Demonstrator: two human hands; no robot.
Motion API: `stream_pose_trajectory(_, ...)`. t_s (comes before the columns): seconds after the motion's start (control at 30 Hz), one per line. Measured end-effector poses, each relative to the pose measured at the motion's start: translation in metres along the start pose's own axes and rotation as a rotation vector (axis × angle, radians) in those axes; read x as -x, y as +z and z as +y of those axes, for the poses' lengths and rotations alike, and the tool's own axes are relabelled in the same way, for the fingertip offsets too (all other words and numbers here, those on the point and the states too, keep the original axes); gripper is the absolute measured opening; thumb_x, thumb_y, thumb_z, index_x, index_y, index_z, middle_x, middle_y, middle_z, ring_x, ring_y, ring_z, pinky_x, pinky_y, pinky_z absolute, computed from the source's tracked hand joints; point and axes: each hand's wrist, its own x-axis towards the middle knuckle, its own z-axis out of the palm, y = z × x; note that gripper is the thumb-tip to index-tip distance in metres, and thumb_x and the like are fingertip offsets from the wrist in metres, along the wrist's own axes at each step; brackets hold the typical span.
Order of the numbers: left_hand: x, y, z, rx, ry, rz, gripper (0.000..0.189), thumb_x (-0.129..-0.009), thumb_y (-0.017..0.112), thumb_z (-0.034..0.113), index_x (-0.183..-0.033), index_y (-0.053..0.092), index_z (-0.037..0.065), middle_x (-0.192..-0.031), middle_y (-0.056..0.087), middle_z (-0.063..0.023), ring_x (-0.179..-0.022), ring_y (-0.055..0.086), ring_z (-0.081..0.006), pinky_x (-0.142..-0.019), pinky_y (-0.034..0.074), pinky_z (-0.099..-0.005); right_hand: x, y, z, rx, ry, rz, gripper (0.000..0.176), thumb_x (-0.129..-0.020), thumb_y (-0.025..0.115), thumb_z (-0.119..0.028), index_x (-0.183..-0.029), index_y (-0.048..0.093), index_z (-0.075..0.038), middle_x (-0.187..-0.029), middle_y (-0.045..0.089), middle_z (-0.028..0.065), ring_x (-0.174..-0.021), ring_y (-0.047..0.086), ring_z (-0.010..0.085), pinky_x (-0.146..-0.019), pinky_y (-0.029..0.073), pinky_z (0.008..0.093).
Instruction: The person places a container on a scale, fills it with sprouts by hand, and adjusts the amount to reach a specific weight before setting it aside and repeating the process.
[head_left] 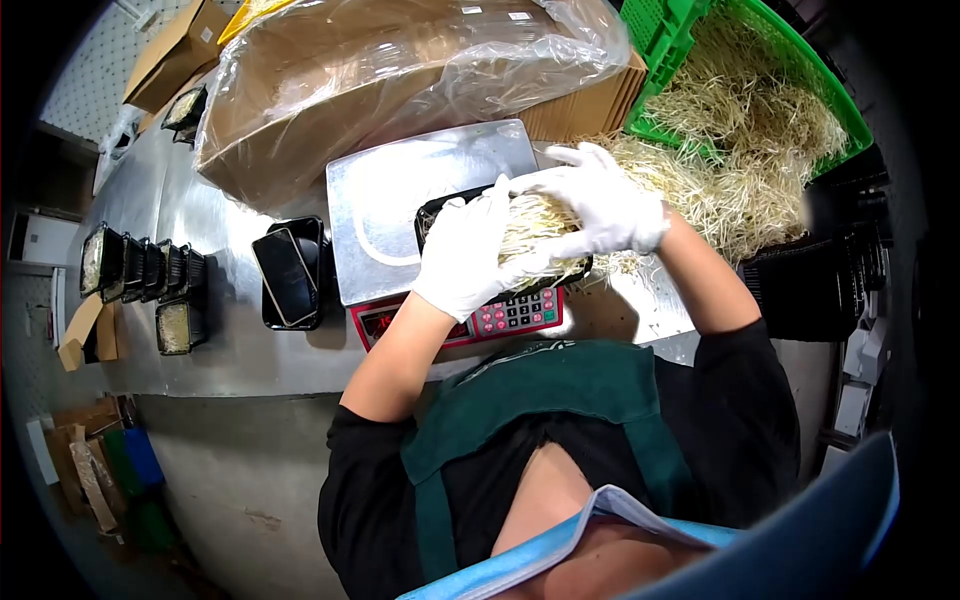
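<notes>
A black plastic tray (428,212) filled with bean sprouts (540,228) is in front of me, over the right part of a digital scale's metal plate (375,220). My left hand (468,252), in a white glove, closes over the tray's left side, its fingers against the sprouts. From the right, my right hand (605,205), also gloved in white, curves its fingers and thumb around the sprouts at the tray's other end. The scale's red keypad (515,315) shows below the tray; my left wrist covers part of its display.
Loose sprouts spill from a green basket (850,120) onto the table at right. A plastic-lined cardboard box (320,110) stands behind the scale. At left, a phone (285,278) lies on black trays (318,250), near several packed trays (160,268). Stacked black trays (810,285) stand right.
</notes>
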Motion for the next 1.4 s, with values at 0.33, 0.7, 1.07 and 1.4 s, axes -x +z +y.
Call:
stream_pose_trajectory(0.33, -0.004, -0.009, 0.005, 0.105, -0.144, -0.171, 0.095, -0.079, 0.060, 0.054, -0.137, 0.024, -0.012, -0.123, 0.051, -0.0246, -0.115, 0.050, -0.0332, -0.101, 0.033, -0.0451, 0.030, 0.016, 0.022, -0.380, 0.242, -0.005, 0.027, -0.097, 0.047, -0.024, -0.118, 0.060, -0.014, -0.091, 0.065, 0.0081, -0.073, 0.052, 0.0129, -0.067, 0.046, 0.0287)
stream_pose_trajectory(0.7, -0.019, -0.018, 0.007, -0.072, -0.005, -0.058, 0.067, -0.079, 0.065, 0.045, -0.125, 0.049, 0.000, -0.118, 0.055, -0.0218, -0.111, 0.051, -0.0355, -0.094, 0.040, -0.0416, 0.126, 0.079, 0.031, -0.374, 0.518, 0.122, 0.037, -0.081, 0.066, -0.011, -0.117, 0.059, -0.007, -0.120, 0.058, 0.0145, -0.110, 0.056, 0.0276, -0.096, 0.043, 0.0316)
stream_pose_trajectory(1.07, 0.041, -0.093, -0.047, 0.241, -0.172, 0.022, 0.066, -0.075, 0.073, 0.022, -0.126, 0.042, -0.007, -0.123, 0.052, -0.0187, -0.112, 0.052, -0.0284, -0.098, 0.041, -0.0357, 0.082, 0.017, 0.006, -0.961, 0.410, 0.503, 0.038, -0.091, 0.052, -0.006, -0.129, 0.049, -0.001, -0.133, 0.050, 0.0130, -0.124, 0.045, 0.0198, -0.105, 0.033, 0.0319)
stream_pose_trajectory(1.4, -0.003, -0.008, 0.016, -0.019, 0.020, 0.051, 0.070, -0.066, 0.068, 0.052, -0.122, 0.052, 0.012, -0.122, 0.052, -0.0122, -0.115, 0.047, -0.0309, -0.096, 0.027, -0.0566, 0.002, 0.016, -0.048, -0.283, 0.168, 0.135, 0.058, -0.084, 0.057, -0.044, -0.122, 0.051, -0.002, -0.101, 0.060, 0.0179, -0.098, 0.058, 0.0339, -0.085, 0.046, 0.0409)
